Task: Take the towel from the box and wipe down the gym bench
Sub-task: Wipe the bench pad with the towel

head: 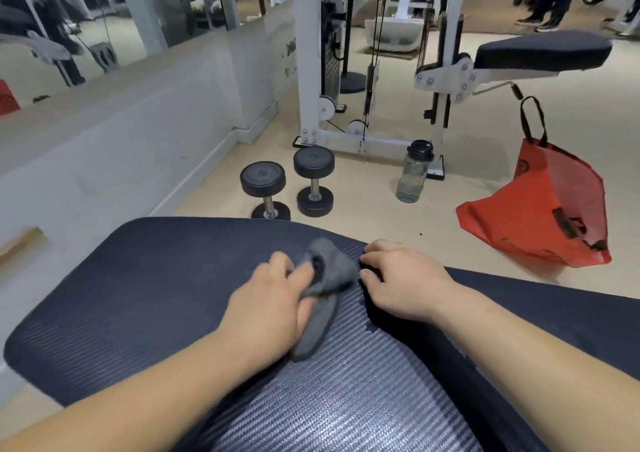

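Beige gym floor [363, 216] stretches out ahead, with a mirrored wall [104, 19] running along the left and a white cable machine [308, 71] standing at the back. A pair of dumbbells [313, 183] sits upright on the floor just beyond the near pad, side by side. To their right stands a clear water bottle [414, 174] with a dark cap, right by the machine's base. Further right, a red bag [554, 216] slumps on the floor, one black handle sticking up. Behind it, a black padded seat [540, 52] juts out from the white frame.

Down front, the gym bench [138, 296] fills the lower view, dark with a woven, ribbed look. And there's the towel [334, 264]: grey, bunched up, lying on the bench pad near its middle. The left hand [270, 299] has it, fingers [304, 271] wrapped round the crumpled cloth and holding it down against the pad; hand and towel are a little blurred. The right hand [405, 278] sits just beside the towel, on a black seam in the bench. Its fingers [372, 275] are bent, tips down into that dark strip, but I cannot tell whether they are gripping anything or simply bracing.
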`<state>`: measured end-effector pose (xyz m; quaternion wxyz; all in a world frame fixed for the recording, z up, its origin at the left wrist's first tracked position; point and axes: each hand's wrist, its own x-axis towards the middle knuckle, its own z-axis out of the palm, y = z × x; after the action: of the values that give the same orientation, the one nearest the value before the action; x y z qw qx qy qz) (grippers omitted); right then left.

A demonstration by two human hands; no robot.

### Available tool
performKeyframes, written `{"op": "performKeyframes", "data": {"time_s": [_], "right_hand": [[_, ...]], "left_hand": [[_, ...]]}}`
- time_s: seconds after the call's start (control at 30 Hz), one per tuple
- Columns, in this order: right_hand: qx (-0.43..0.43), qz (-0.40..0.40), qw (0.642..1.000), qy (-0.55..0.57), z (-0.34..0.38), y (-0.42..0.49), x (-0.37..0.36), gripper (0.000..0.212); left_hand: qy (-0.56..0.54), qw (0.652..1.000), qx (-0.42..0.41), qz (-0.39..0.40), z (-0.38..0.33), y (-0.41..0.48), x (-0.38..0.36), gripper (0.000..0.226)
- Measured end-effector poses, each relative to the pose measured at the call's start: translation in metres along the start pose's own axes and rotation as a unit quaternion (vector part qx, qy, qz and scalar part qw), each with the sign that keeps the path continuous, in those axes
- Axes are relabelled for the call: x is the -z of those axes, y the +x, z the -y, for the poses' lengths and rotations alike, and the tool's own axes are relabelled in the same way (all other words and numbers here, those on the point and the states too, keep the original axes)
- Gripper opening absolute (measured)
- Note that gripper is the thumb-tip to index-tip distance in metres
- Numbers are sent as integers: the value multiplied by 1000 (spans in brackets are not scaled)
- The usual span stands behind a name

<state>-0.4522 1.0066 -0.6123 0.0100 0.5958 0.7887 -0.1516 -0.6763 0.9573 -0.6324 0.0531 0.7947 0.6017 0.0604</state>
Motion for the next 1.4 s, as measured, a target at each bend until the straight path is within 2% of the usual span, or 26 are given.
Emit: {"op": "performKeyframes", "data": {"time_s": [0.07, 0.1, 0.17, 0.23, 0.27, 0.3, 0.4, 0.47, 0.5, 0.53, 0.6, 0.63, 0.7, 0.8, 0.87, 0.9, 0.97, 1.0, 1.03, 1.1, 1.17, 1.2, 1.23, 1.27, 1.33, 1.4], "right_hand": [[-2, -16, 1000, 1, 2, -2, -4, 40], [-1, -30, 1000, 8, 3, -5, -5, 39], [8, -77, 996, 44, 7, -13, -7, 38], [28, -141, 987, 75, 17, -20, -5, 36], [43, -163, 982, 83, 23, -22, -4, 34], [59, -168, 980, 93, 31, -23, -3, 33], [101, -107, 984, 96, 52, -30, -10, 35], [139, -71, 985, 68, 61, -38, -17, 41], [154, -57, 984, 61, 65, -43, -17, 46], [163, -42, 984, 59, 69, -48, -15, 54], [169, -16, 984, 46, 79, -56, -10, 76], [166, -3, 985, 38, 84, -59, -8, 89], [156, 28, 987, 25, 94, -63, -7, 115], [146, 44, 988, 28, 105, -68, -14, 144], [138, 41, 988, 50, 107, -69, -17, 153], [138, 43, 988, 53, 108, -69, -18, 155], [146, 50, 987, 35, 108, -72, -21, 157], [151, 53, 987, 23, 108, -73, -22, 157], [155, 53, 987, 12, 108, -74, -23, 156], [163, 48, 985, 8, 107, -73, -21, 154], [152, 53, 984, 69, 105, -71, -15, 146], [138, 52, 982, 114, 103, -70, -10, 138], [127, 44, 980, 145, 99, -69, -5, 126], [122, 26, 981, 150, 94, -69, -2, 112], [123, -25, 987, 100, 84, -70, 0, 76], [106, -65, 989, 74, 78, -71, -1, 49]], "left_hand": [[-3, 996, -79, 26, 18, -3, 10, 42], [12, 997, -75, 31, 35, 0, 12, 42], [23, 998, 58, 1, 68, 6, 14, 40], [20, 975, 215, -49, 84, -3, 12, 38], [34, 970, 234, -50, 81, -13, 11, 37], [46, 975, 215, -36, 74, -26, 10, 37], [17, 998, 51, 17, 54, -74, 18, 36], [24, 999, 7, 48, 75, -87, 28, 37], [48, 997, 28, 50, 90, -88, 30, 37], [57, 993, 98, 36, 104, -88, 31, 39], [41, 958, 282, -19, 119, -89, 30, 42], [49, 945, 323, -31, 114, -89, 28, 43], [85, 953, 289, -24, 88, -98, 20, 44], [36, 997, 71, 10, 56, -125, 22, 42], [6, 999, -9, 47, 71, -122, 28, 44], [12, 999, 11, 49, 81, -117, 26, 44], [11, 984, 180, -7, 91, -107, 25, 44], [10, 967, 254, -30, 86, -105, 22, 44], [23, 961, 273, -42, 76, -106, 19, 43], [31, 983, 176, -29, 50, -117, 15, 44], [-9, 999, 28, 17, 37, -131, 20, 45], [-11, 999, -1, 36, 41, -130, 22, 46], [-1, 999, 13, 46, 48, -124, 23, 48], [8, 997, 67, 40, 55, -114, 23, 48], [13, 977, 212, -13, 58, -98, 22, 47], [8, 963, 268, -27, 40, -88, 21, 48]]}}
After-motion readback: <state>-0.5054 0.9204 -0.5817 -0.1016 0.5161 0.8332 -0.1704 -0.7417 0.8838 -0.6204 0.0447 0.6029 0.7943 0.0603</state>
